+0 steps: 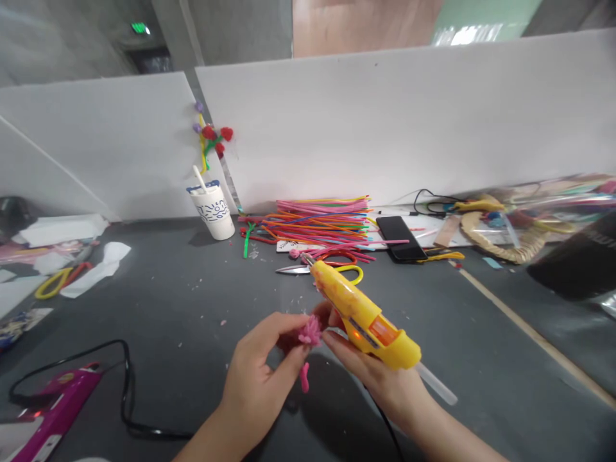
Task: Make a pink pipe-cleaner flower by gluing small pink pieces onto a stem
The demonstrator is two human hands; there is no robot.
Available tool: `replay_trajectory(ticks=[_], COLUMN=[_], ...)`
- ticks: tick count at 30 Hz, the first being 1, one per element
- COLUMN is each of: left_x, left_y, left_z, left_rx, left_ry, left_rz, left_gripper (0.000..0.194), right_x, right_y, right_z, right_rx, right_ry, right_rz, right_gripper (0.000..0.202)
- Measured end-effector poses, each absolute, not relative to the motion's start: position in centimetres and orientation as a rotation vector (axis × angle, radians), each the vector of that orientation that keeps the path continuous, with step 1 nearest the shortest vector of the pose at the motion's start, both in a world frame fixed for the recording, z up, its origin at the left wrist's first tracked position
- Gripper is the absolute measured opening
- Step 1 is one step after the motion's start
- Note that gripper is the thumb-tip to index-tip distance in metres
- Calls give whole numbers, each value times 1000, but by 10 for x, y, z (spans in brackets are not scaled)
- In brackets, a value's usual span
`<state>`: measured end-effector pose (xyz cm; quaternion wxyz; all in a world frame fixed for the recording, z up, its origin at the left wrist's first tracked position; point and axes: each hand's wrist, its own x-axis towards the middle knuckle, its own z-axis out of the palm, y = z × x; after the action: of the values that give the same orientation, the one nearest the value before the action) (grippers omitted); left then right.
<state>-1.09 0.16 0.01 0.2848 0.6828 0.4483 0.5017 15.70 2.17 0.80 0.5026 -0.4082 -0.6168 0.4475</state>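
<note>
Between the thumb and fingers of my left hand (262, 362) is a small fuzzy pink pipe-cleaner flower (310, 330). A short pink piece (305, 377) hangs just below it. My right hand (378, 378) is wrapped round a yellow hot glue gun (360, 311), whose nozzle points up and to the left, away from the flower. A clear glue stick (437, 384) sticks out of the gun's back end. The right fingertips come close to the flower; whether they touch it I cannot tell.
Behind the hands lie scissors (353, 274), a heap of coloured pipe cleaners (317, 221) and a black phone (400, 237). A patterned white cup (215, 212) stands against the white partition (385, 128). At left are a magenta glue gun (62, 410), its black cord and paper scraps (103, 266).
</note>
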Motion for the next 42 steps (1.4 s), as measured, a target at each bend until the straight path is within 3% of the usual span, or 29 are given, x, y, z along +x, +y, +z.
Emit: replay_trajectory(ticks=[6,10,17,21,25,34,42], left_x=[-11,-9,-6,-10,-20,-24,-24], left_y=[1,1,4,11,20,23,21], left_z=[-5,-9,1,12,13,20,18], left_rx=[1651,1418,1102,689,487,419,517], left_ry=[1201,1220,1185,998,916,871,841], left_rz=[1330,1376,1309,1290,1301,1320,1326], left_gripper=[28,39,21,39,38,37,27], right_x=[150,152,150,158,169,162,162], right_y=[24,22,22,21,19,14,14], right_z=[2,11,8,10,24,31,28], right_rx=[-982,-1017,-1020,-1006,-970,-927,-993], right_ry=[-1439,-1482,-1482,-1506,-1798,-2128,-2110], right_rz=[1008,1047,942,866,768,542,615], right_gripper=[6,5,7,7,16,25,27])
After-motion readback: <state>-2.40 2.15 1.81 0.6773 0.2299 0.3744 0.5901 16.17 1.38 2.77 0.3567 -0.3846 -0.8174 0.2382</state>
